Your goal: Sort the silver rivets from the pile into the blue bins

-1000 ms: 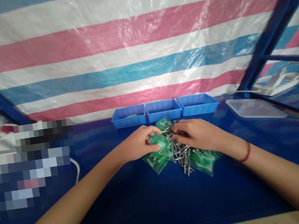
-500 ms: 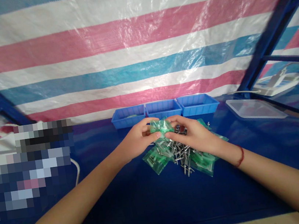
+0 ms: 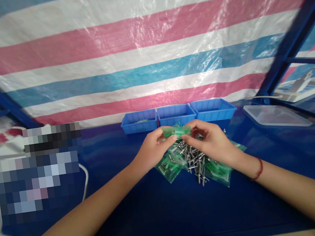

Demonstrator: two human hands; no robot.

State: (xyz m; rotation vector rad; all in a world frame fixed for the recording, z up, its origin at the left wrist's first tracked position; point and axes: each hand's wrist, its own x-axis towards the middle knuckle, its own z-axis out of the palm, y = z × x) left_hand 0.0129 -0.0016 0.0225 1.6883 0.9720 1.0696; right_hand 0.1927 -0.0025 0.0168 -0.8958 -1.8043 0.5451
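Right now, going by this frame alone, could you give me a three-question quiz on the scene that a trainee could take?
1. Multiple choice: what do the left hand and the right hand hold between them?
A) a white cable
B) a green packet
C) a clear lid

2. True or false: the red band circles the right wrist.

3. Fill in the blank: beyond the loose metal pieces, the blue trays stand in a row, and there are ____ of them.

Key: 1. B; 2. true; 3. three
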